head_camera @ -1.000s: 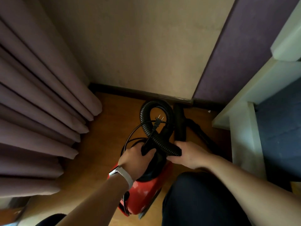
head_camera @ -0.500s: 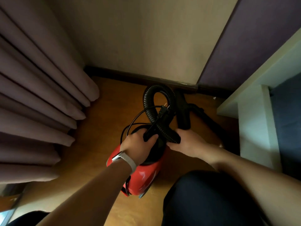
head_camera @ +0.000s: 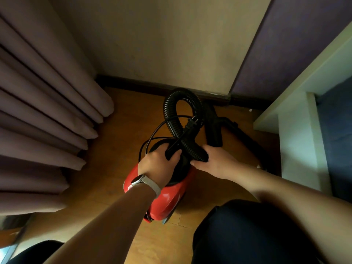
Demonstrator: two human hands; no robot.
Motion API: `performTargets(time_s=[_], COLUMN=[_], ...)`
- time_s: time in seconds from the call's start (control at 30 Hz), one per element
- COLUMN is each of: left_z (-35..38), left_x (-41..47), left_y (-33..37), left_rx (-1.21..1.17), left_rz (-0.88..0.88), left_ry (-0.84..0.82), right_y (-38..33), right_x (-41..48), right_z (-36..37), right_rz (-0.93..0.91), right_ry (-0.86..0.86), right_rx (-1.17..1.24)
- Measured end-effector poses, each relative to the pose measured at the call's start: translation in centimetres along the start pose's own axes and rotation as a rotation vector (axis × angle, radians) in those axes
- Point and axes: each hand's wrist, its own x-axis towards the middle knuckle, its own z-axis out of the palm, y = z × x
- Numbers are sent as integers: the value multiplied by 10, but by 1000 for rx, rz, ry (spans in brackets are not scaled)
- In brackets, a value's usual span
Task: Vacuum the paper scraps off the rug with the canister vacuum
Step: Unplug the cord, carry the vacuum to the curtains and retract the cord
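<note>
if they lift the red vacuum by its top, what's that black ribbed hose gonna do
The ribbed hose will likely flop and sway: it already bends in a loose loop. The plug lying across it may slide off and dangle. The left hand grips the canister; the right hand holding the hose end should steady it.

Glossy plastic vacuum (head_camera: 167, 199); ribbed hose (head_camera: 171, 103)

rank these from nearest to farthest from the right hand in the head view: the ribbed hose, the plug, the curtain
Measured from the right hand:
1. ribbed hose: its fingers touch the hose's lower end, just to its left.
2. plug: up and left of the hand, lying across the hose loop.
3. curtain: far left, beyond the left hand and the red canister vacuum.
</note>
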Motion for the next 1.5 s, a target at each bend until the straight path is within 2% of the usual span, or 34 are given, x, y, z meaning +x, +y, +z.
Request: performTargets(time_s=[0.13,0.23,0.37,0.5,0.57,0.67,0.73,0.83,0.9,1.07,1.23,1.4,1.5], left_z=[-6,-14,-28,-51,-62,-68,-71,-77,-79,-79,-81,-79,-80], left_x=[3,4,4,10,20,38,47,58,64,66,69,83,95], left_y=[-3,-7,-17,-20,-22,-26,-25,-19,-14,-10,-3,24,44], left_rx=[-141,-212,-214,-194,-181,-95,-38,15,49,82,10,199,308], left_rz=[-28,-4,31,101,108,158,210,247,282,263,251,316,397], left_ry=[-123,-156,-64,69,77,16,16,44,42,-11,-39,13,1], right_y=[-9,-19,-34,-47,-54,-64,-73,-91,-103,-129,-137,-134,-127], right_x=[-3,-6,-14,-18,-18,-20,-18,-13,-7,9,17,25,30], right_z=[-11,-18,-24,-25,-25,-25,-24,-14,-6,8,24,30,32], right_rz=[-3,-41,-125,-214,-272,-434,-631,-909,-1005,-880,-859,-810,-755], right_ry=[-68,-104,-108,-31,5,119,179,164,105,-135,-158,-213,-270], right_rx=[-63,-126,-198,-280,-308,-371,-466,-690,-812,-1019,-1115,-1072,-951])
